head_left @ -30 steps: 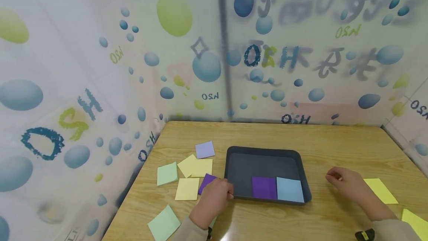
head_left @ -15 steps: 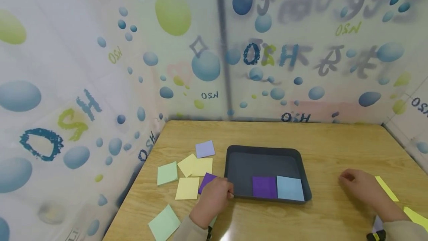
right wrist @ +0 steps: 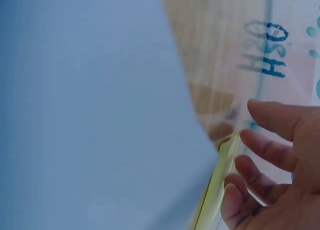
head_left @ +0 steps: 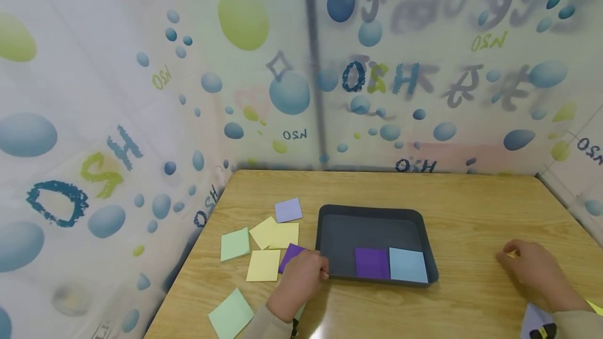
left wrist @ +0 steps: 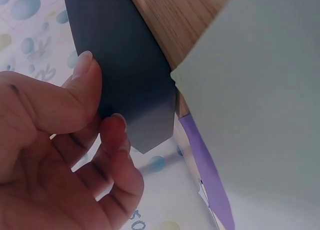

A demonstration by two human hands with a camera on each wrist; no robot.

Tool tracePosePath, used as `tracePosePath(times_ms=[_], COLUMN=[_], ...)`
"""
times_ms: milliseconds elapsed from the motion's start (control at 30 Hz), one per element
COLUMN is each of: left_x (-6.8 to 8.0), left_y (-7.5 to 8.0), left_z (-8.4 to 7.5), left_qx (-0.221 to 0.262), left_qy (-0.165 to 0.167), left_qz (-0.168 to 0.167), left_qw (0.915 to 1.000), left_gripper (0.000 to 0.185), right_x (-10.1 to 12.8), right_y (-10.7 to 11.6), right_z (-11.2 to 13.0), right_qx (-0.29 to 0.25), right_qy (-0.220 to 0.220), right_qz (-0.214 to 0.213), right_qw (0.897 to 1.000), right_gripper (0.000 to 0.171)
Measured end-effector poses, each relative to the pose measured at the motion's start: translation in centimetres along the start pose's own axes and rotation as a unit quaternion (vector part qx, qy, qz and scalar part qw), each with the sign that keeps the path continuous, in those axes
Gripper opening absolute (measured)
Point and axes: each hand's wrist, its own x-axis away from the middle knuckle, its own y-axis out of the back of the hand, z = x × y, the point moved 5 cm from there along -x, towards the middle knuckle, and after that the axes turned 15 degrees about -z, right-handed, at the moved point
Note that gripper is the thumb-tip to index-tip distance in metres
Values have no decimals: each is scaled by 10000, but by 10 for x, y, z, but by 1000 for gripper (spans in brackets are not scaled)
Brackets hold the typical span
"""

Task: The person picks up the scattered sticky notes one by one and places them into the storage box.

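Note:
My left hand (head_left: pixel 301 276) grips the front left corner of a dark grey tray (head_left: pixel 358 224), thumb and fingertips at its wall (left wrist: pixel 135 79). Inside the tray, a purple sticky note (head_left: pixel 372 263) and a light blue sticky note (head_left: pixel 408 266) lie side by side along the front right. Out to the right of the tray, my right hand (head_left: pixel 537 268) hovers low with loosely bent fingers and holds nothing. Yellow sticky notes (right wrist: pixel 217 185) show right by its fingertips in the right wrist view. A lavender sticky note (head_left: pixel 531 315) lies below that wrist.
Left of the tray lie pale yellow notes (head_left: pixel 264 266), green notes (head_left: pixel 235 245), a lavender note (head_left: pixel 288 210) and another purple note (head_left: pixel 290 255), partly behind my left hand. Nearer the front is a green note (head_left: pixel 231 314). Patterned curtains (head_left: pixel 400 67) surround the wooden table (head_left: pixel 471 203).
My right hand has moved right, away from the tray, and now covers a yellow note, while the lavender note has come into sight below its wrist. My left hand and the tray stay put.

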Motion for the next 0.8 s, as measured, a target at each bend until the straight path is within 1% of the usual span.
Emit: tracePosePath(times_ms=[200, 300, 367, 433, 500, 600, 700, 800], left_x=[0, 1, 1, 0, 0, -1, -1, -1], left_y=[-2, -2, -1, -1, 0, 1, 2, 4], left_z=[1, 1, 1, 1, 1, 0, 1, 1], left_qx=[36, 58, 65, 65, 69, 82, 109, 116], left_qy=[19, 0, -13, -27, -32, -20, -4, 3], left_qz=[39, 25, 2, -22, -32, -23, -28, -63], left_qw=[10000, 10000, 10000, 10000, 10000, 10000, 9999, 9999], left_gripper=[17, 17, 17, 17, 17, 17, 18, 18], right_x=[3, 6, 9, 11, 13, 14, 14, 13], right_y=[5, 9, 11, 12, 12, 14, 15, 15], right_z=[-12, -18, -23, -27, -30, -31, -28, -25], right_qx=[258, 532, 757, 984, 1084, 1131, 1041, 834], right_qy=[-193, -334, -537, -854, -1184, -1529, -1652, -1821], right_qz=[68, -4, -37, -24, 33, 83, 105, 256], right_qw=[9995, 9980, 9957, 9915, 9870, 9817, 9807, 9794], right_gripper=[56, 60, 69, 79, 89, 98, 101, 108])
